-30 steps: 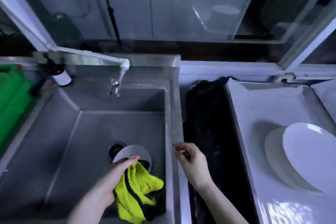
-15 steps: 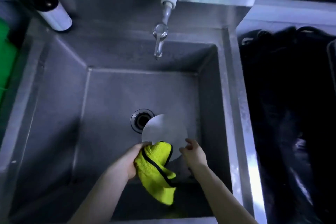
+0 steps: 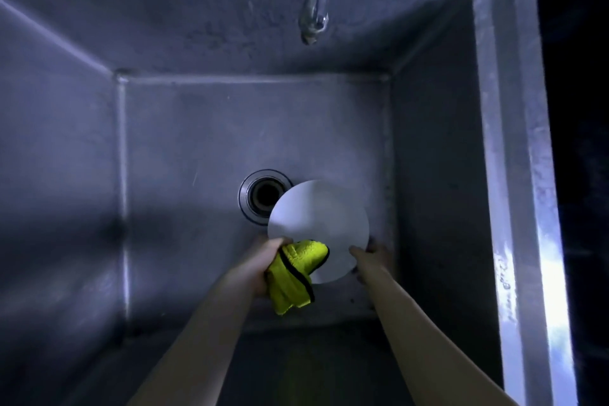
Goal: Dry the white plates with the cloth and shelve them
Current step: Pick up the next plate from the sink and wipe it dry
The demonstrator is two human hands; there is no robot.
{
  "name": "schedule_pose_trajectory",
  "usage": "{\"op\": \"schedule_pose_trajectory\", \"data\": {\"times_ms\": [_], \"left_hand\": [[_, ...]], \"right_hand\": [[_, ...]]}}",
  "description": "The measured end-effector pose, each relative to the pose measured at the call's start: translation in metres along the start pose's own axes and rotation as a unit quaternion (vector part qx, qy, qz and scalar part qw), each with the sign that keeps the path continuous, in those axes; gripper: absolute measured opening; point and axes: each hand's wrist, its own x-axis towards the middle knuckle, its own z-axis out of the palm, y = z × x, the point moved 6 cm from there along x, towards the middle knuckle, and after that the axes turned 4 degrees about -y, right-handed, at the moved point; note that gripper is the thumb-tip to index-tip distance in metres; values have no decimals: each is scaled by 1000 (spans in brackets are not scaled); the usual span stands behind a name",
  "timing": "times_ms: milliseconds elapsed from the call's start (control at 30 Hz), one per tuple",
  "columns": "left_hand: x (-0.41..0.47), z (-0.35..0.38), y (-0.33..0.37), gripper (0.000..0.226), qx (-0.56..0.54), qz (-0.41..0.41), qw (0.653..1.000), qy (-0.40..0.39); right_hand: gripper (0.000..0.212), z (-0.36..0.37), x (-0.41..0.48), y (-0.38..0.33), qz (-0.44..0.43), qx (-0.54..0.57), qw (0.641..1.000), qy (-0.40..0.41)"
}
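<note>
White plate [image 3: 318,227], sink [image 3: 197,142] near-right corner: my right hand [image 3: 372,255] grips its rim, my left hand [image 3: 263,260] clutches yellow cloth [image 3: 296,270].

White plate [image 3: 318,219], apparently tilted, low in the sink [image 3: 82,142]; bunched yellow cloth [image 3: 295,277] overlaps its rim.

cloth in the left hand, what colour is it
Bright yellow-green cloth with a black trim line, clearest in the head view.
</note>
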Motion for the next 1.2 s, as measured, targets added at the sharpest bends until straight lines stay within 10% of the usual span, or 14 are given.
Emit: {"op": "schedule_pose_trajectory", "data": {"times_ms": [267,467,633,833,1200], "left_hand": [[2,-20,1,28,15,-30,999,-5],[-20,-21,5,27,-2,-17,1000,-14],[-75,-34,35,26,69,124,990,11],[-174,-25,68,19,123,284,946,-101],[-303,-33,81,34,80,589,804,23]], "right_hand": [[22,-3,-23,-19,0,200,979,-40],[22,-23,-81,-76,-135,146,979,-43],[40,-48,-140,-105,-260,28,965,25],[47,-63,-194,-106,-297,139,945,7],[41,-74,-277,-100,-349,229,906,-65]]}}
